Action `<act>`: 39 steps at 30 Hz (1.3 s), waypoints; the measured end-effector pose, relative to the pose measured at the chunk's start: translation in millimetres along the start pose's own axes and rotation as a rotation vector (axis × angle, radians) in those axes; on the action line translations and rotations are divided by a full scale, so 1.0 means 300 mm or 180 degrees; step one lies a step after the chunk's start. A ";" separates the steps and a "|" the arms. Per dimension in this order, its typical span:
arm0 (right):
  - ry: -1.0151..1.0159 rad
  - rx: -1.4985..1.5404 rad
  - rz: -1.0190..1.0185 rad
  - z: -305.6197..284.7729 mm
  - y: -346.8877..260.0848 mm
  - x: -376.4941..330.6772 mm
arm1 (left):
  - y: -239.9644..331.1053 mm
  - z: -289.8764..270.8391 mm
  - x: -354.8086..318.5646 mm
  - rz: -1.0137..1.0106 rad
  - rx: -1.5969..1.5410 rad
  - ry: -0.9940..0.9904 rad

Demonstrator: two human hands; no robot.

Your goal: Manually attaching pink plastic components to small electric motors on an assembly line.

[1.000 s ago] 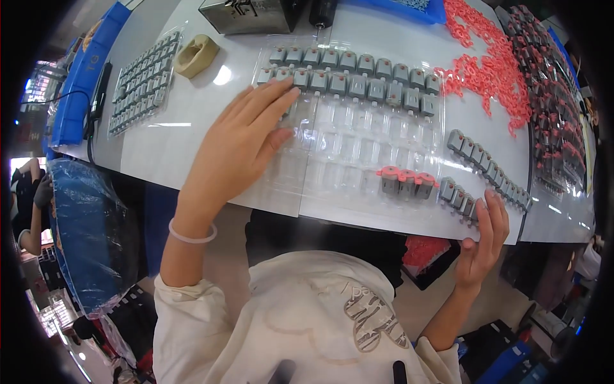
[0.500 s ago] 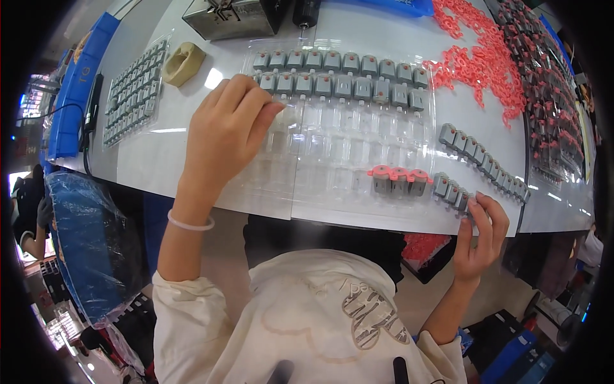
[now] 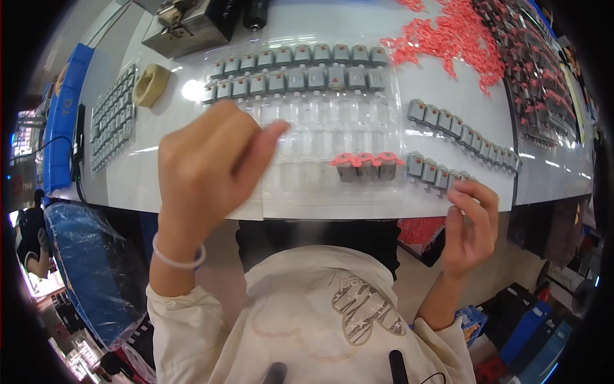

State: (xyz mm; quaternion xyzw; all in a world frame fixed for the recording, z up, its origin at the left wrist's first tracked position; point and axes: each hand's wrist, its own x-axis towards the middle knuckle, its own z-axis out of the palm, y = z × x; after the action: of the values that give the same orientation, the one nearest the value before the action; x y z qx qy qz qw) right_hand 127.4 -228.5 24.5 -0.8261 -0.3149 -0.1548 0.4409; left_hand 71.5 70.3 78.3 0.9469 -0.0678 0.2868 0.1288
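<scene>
A clear plastic tray [image 3: 288, 144] holds two rows of small grey motors [image 3: 316, 78] in its far half. My left hand [image 3: 198, 166] is raised over the tray's left part. Its fingers are curled in and the thumb points right. What lies inside the curl, if anything, is hidden. On the right, my right hand [image 3: 472, 230] rests at the end of a short row of grey motors [image 3: 428, 171], fingertips against the end one. Its fingers are bent, with a gap between thumb and forefinger. Three motors with pink caps [image 3: 364, 166] stand at the tray's near right.
Pink plastic parts [image 3: 441, 45] are heaped at the far right. A slanting motor row [image 3: 460, 131] runs below them. Stacked trays [image 3: 537, 83] stand beyond. Left are another filled tray [image 3: 115, 118], a tape roll [image 3: 151, 85] and a metal box [image 3: 185, 32].
My left hand has drawn back toward me from the left end of the second motor row, uncovering it. My right hand stays by the short row. The whole view has shifted.
</scene>
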 end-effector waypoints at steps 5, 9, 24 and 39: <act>-0.1159 0.3787 0.1229 0.062 -0.120 0.005 | 0.251 0.084 0.043 0.0681 -0.1089 -0.0239; -0.0960 0.4285 0.1468 0.036 -0.095 -0.053 | 0.361 0.182 0.055 0.0591 -0.1604 -0.0220; 0.0428 0.1462 0.2510 -0.215 0.128 0.023 | 0.144 0.115 0.022 -0.0658 -0.2436 -0.0578; -0.0390 -0.0912 0.1654 -0.202 0.115 0.053 | -0.151 0.092 0.041 -0.0793 -0.0767 -0.0684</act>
State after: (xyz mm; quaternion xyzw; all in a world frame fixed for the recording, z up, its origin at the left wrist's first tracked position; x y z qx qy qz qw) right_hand 163.4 -286.6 45.3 -0.9406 -0.0941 -0.0295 0.3249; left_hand 105.4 105.1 53.8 0.9508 0.0026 0.1559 0.2676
